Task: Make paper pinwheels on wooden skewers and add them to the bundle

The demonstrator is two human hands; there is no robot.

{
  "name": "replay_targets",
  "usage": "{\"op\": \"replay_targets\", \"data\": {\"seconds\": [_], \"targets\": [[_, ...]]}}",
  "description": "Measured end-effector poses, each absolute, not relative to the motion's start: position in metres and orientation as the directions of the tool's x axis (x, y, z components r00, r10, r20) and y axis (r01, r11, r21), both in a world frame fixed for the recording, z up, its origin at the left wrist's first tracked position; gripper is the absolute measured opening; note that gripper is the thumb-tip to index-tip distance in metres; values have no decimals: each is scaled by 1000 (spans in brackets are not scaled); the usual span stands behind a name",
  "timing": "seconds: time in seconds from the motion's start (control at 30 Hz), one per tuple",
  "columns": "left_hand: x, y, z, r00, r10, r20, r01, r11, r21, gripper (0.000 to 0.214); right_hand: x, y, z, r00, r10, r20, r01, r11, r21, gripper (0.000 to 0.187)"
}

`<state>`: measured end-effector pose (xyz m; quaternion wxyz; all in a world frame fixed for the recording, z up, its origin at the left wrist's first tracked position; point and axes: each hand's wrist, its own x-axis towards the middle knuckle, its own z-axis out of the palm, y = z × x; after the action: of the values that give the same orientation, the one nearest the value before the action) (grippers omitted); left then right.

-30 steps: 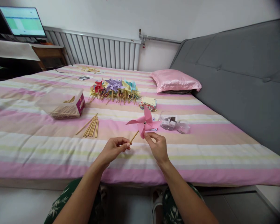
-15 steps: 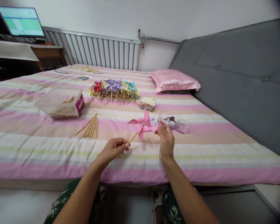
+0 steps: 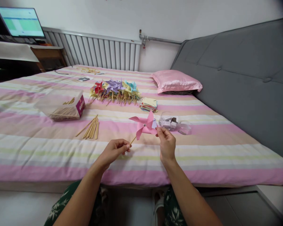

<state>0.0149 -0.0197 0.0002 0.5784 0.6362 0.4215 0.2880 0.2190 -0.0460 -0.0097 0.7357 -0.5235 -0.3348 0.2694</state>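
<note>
Pinched in my left hand [image 3: 118,148] is the wooden stick of a pink pinwheel [image 3: 141,125]. Its blades face up toward me, with a small shiny pin at the centre. The fingers of my right hand [image 3: 167,142] are closed at the tip of the right-hand blade. A light purple paper piece [image 3: 154,123] shows partly behind the pinwheel. Just beyond my right hand stands a clear round container [image 3: 169,121] with small metallic-looking bits in it, and its clear lid [image 3: 185,128] lies beside it.
Loose sticks [image 3: 91,127] lie on the striped bedspread [image 3: 202,163], near a clear plastic tub [image 3: 58,106] of more sticks. Farther back are a pile of finished pinwheels [image 3: 115,89], a stack of coloured paper squares [image 3: 149,104] and a pink pillow [image 3: 176,81]. A grey headboard [image 3: 240,69] rises at right.
The pinwheel's blades have turned a little about the pin. My right fingers have come down and in onto a blade. My left hand stays put on the stick.
</note>
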Motion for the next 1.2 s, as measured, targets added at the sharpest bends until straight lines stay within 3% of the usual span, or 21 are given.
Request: {"op": "replay_targets", "data": {"seconds": [0.47,0.83,1.2], "targets": [[16,-18,0,439,892,-108,176,32,984,29,206,-51,-14,425,851,309,80,305,-949,24],[16,-21,-6,548,826,-136,237,3,972,28,206,-48,-10,467,869,163,-236,299,-924,29],[19,-22,-10,581,804,-126,248,-27,968,27,206,-46,-14,519,852,68,-327,271,-906,25]]}}
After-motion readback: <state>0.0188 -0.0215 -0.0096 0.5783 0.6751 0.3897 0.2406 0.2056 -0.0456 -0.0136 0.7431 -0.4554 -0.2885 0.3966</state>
